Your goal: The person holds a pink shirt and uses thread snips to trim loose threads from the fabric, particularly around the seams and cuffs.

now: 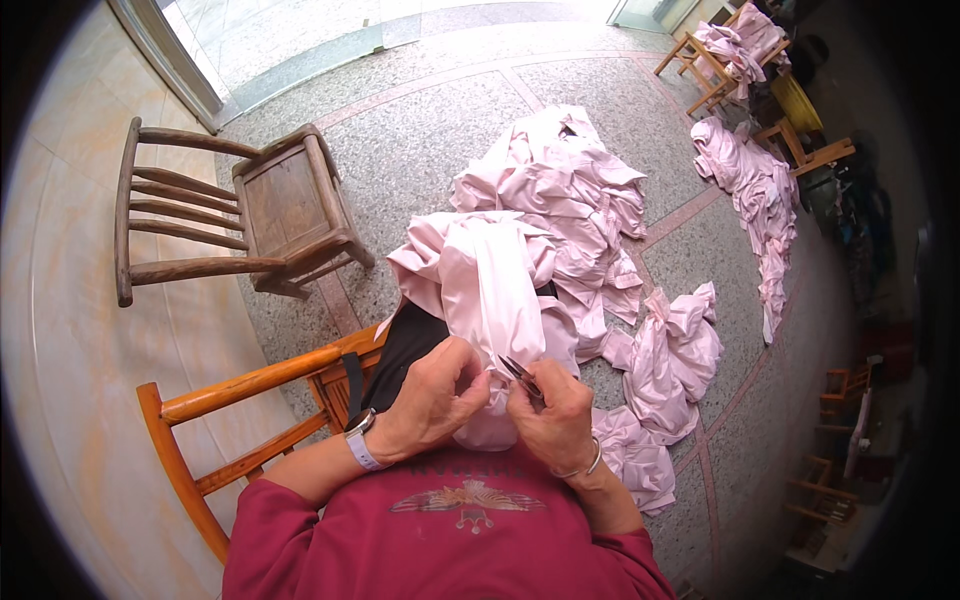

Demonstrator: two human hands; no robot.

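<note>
A pale pink fabric garment (487, 292) lies across my lap, over dark trousers. My left hand (439, 394) pinches a small bit of the pink cloth between thumb and fingers, a watch on its wrist. Close on its right, my right hand (551, 409) is closed around small dark thread snips (519, 373), whose pointed blades stick out up and to the left, over the cloth. A bracelet circles the right wrist. The cloth's edge between the hands is too small to make out in detail.
Piles of pink garments (555, 180) lie on the speckled floor ahead and to the right (671, 367), with more farther right (750, 187). A dark wooden chair (285, 199) stands at the left, an orange wooden chair back (247, 390) beside me. Another chair (701, 71) holds pink cloth.
</note>
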